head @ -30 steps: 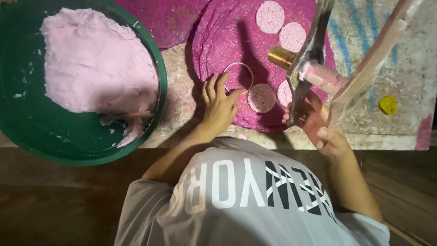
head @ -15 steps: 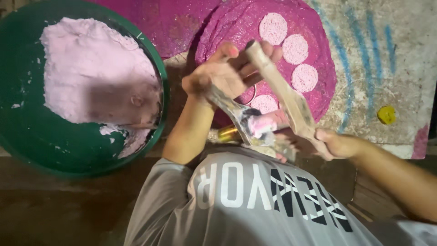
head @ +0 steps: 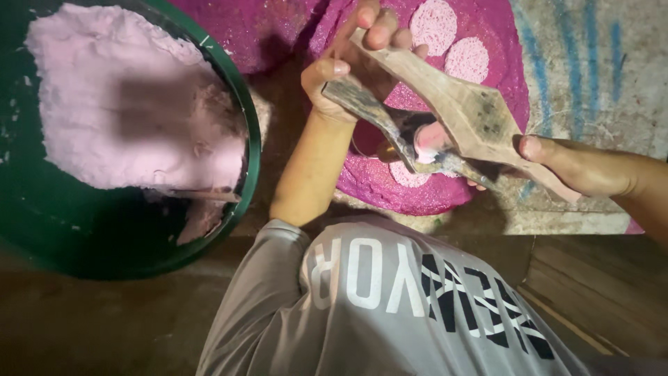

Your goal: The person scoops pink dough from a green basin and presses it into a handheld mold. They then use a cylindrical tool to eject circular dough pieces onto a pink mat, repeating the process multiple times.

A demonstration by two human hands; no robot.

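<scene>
A wide green basin (head: 245,132) fills the left of the view, its round wall curving down to a dark bottom, and inside it sits a big crumbly heap of pale pink dough (head: 125,104) with a torn lower edge. Right of it a grey mottled surface (head: 591,83), streaked with blue, carries a magenta mat (head: 417,195) with a grainy, glittering texture; two pale pink discs (head: 433,21) lie flat on the mat near the top, close together, and part of another shows at its lower edge. A grey shirt sleeve with bold white and black lettering covers the bottom middle, with brown wooden boards (head: 591,278) to its right. The left hand (head: 348,66) is raised over the mat, forearm angled up from the sleeve, fingers (head: 379,28) curled and clamped on the upper ends of a wooden hinged press (head: 473,115). The press is made of two long worn paddles, pale on the upper one and dark and grimy on the lower, with a lump of pink dough squeezed between them at the middle. The right hand (head: 584,167) comes in from the right edge, its fingers closed round the far handle end of the press, thumb on top
</scene>
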